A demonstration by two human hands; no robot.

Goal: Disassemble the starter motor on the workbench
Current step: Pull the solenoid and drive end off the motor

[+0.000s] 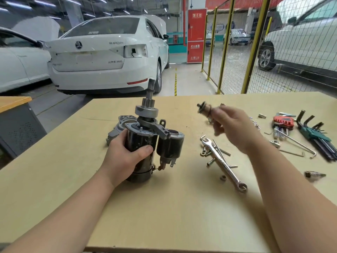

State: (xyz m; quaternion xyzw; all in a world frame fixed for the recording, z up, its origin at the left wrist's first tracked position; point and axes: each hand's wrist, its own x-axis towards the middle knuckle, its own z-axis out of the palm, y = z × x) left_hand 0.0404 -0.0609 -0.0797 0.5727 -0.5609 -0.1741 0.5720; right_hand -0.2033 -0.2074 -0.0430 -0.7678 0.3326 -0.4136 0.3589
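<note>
Left hand point(125, 157) grips the upright starter motor point(145, 141); right hand point(231, 125) pinches a small metal part point(205, 108) near wrench point(224, 165), bolts point(209, 162), hex keys point(317, 136).

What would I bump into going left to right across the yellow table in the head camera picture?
grey housing → starter motor → wrench → red hex key set → green hex key set

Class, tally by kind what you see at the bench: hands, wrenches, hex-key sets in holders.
Hands: 2 (left hand, right hand)
Wrench: 1
Hex-key sets: 2 (red set, green set)
Total: 5
</note>
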